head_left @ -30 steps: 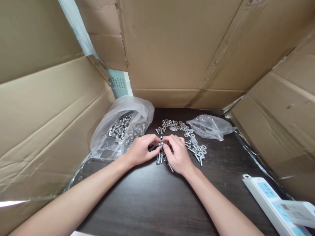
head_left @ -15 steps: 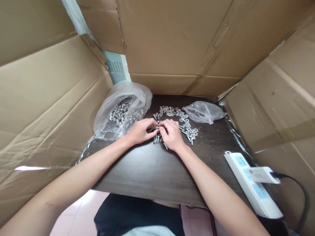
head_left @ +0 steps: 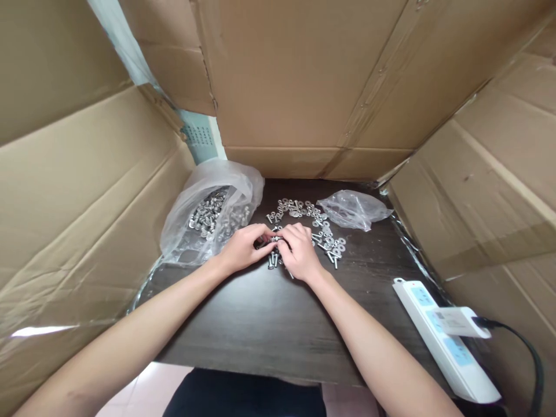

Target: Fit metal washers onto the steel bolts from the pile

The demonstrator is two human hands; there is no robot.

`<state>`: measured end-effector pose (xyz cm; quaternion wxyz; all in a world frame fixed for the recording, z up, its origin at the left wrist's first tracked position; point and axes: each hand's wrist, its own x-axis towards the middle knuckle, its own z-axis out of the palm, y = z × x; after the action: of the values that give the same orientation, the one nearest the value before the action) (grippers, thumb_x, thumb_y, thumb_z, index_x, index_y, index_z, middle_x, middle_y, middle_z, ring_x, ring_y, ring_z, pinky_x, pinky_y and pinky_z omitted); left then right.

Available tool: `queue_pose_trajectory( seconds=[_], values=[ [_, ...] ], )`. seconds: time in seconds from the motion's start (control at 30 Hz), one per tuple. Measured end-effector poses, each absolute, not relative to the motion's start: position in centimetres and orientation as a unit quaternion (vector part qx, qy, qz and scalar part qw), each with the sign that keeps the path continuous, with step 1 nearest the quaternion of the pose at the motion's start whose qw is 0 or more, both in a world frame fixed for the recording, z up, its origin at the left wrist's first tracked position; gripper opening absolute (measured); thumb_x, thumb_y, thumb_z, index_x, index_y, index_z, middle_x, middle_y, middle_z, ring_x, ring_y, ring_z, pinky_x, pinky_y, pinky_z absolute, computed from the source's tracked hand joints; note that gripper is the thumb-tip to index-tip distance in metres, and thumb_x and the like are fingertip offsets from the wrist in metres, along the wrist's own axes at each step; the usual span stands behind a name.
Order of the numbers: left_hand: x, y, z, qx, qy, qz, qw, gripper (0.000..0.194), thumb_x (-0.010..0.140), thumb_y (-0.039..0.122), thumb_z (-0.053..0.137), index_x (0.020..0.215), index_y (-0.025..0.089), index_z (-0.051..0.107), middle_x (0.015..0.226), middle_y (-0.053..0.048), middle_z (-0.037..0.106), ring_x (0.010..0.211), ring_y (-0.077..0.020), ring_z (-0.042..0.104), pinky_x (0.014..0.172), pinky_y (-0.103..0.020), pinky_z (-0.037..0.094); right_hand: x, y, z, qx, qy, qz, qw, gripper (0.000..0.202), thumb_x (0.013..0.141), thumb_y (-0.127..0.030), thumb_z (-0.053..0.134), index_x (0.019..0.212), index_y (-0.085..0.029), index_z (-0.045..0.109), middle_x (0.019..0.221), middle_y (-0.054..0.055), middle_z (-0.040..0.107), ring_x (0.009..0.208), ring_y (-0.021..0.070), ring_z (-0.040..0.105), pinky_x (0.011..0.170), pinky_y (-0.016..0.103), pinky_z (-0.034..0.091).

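Observation:
Over the dark table, my left hand (head_left: 244, 248) and my right hand (head_left: 299, 249) meet fingertip to fingertip. Between them is a small silver bolt (head_left: 275, 238), pinched by both hands; what sits on its shaft is too small to make out. Loose bolts (head_left: 273, 260) lie just below the fingers. Behind and to the right, washers (head_left: 339, 245) and more bolts (head_left: 332, 256) spread in a loose arc, partly hidden by my right hand. On the left, an open clear plastic bag (head_left: 232, 174) holds many assembled-looking bolts (head_left: 207, 214).
A crumpled clear bag (head_left: 354, 209) lies at the back right. A white power strip (head_left: 452, 359) with a plugged-in adapter (head_left: 460, 322) and black cable (head_left: 521, 341) runs along the right side. Cardboard walls (head_left: 295, 75) enclose the dark table (head_left: 243, 330) on three sides.
The whole view has tilted slightly, so the table and hands sit lower in the picture. Both hands remain together on the bolt, with only slight finger movement.

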<state>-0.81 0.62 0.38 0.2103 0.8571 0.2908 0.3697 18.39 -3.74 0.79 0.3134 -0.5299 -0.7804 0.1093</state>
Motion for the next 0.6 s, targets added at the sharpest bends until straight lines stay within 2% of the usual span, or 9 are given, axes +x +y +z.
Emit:
queue_pose_trajectory(
  seconds=[0.23,0.6],
  values=[
    [-0.80,0.78,0.26,0.856,0.287,0.366,0.227,0.010,0.091,0.024,0.067,0.098,0.017,0.065,0.084,-0.002,0.068,0.076,-0.0150,0.065,0.073,-0.027,0.055,18.33,-3.78,0.89,-0.522,-0.783,0.103,0.323,0.020,0.097,-0.021,0.046,0.092,-0.021,0.065,0.095,0.006,0.068,0.097,0.0246,0.052,0.089,0.044,0.035],
    [-0.84,0.74,0.18,0.855,0.290,0.358,0.239,0.010,0.092,0.027,0.064,0.097,0.018,0.065,0.083,-0.002,0.067,0.076,-0.0156,0.064,0.073,-0.027,0.053,18.52,-3.93,0.91,-0.513,-0.779,0.101,0.346,0.018,0.095,-0.024,0.047,0.100,-0.023,0.064,0.099,0.007,0.067,0.098,0.0276,0.053,0.088,0.046,0.036]
  ],
)
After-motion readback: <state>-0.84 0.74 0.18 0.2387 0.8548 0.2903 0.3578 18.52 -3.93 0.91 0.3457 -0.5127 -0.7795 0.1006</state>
